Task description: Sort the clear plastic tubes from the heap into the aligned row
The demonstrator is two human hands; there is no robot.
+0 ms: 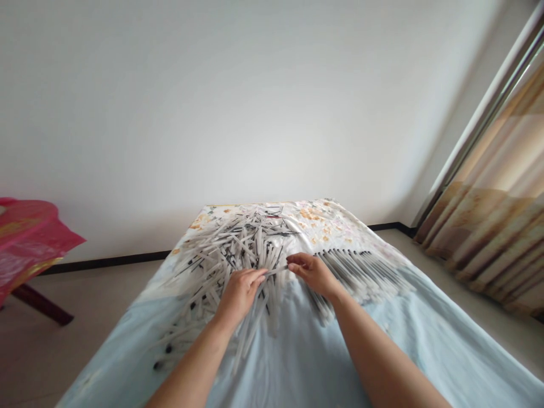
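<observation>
Head view: left hand and right hand pinch slim stick; stick row three o'clock; keep grip light.

One left hand, one right hand, one held stick — one heap and one row of sticks, too many to count — one red cover, one curtain

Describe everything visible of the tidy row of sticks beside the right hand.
The row is of slim, pale grey sticks with dark far tips, plastic-looking, though blur hides detail. They lie side by side, slanting, on the cloth, right of the loose pile. The right hand and wrist hide part of the row's left side; whether they touch it is unclear.
</observation>
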